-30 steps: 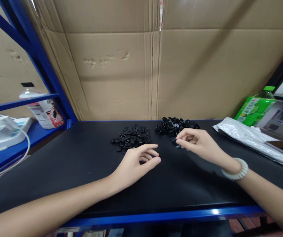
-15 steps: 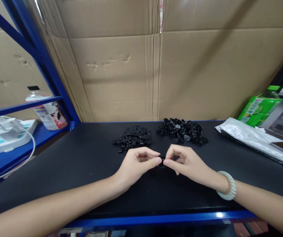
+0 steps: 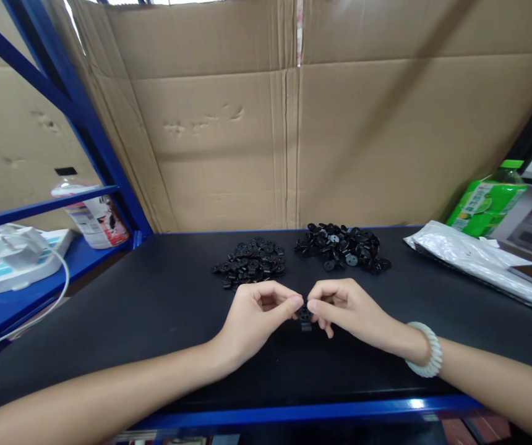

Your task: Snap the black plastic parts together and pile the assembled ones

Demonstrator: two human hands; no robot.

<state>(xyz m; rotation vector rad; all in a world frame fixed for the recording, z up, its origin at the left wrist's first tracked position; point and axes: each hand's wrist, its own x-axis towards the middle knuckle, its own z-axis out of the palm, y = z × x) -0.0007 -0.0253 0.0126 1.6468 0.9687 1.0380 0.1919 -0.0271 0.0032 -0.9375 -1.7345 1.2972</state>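
A small black plastic part [image 3: 305, 316] is pinched between my two hands at the middle of the black table. My left hand [image 3: 266, 312] holds its left side with thumb and forefinger. On the right side, the thumb and forefinger of my right hand [image 3: 340, 306] grip the same part, the other fingers curled behind. Just beyond my left hand lies a pile of small black parts [image 3: 254, 259]. A second pile, of black pieces with round discs [image 3: 343, 244], lies beyond my right hand.
The black table [image 3: 164, 309] has a blue front edge. A silvery plastic bag [image 3: 470, 259] and a green-labelled bottle [image 3: 489, 198] are at right. On the left blue shelf stand a power strip [image 3: 25, 272] with plugs and another bottle [image 3: 92, 213]. Cardboard [image 3: 210, 154] rises behind.
The black part now shows more fully below my fingertips, its round holed face visible. Both hands have shifted slightly down in the view.
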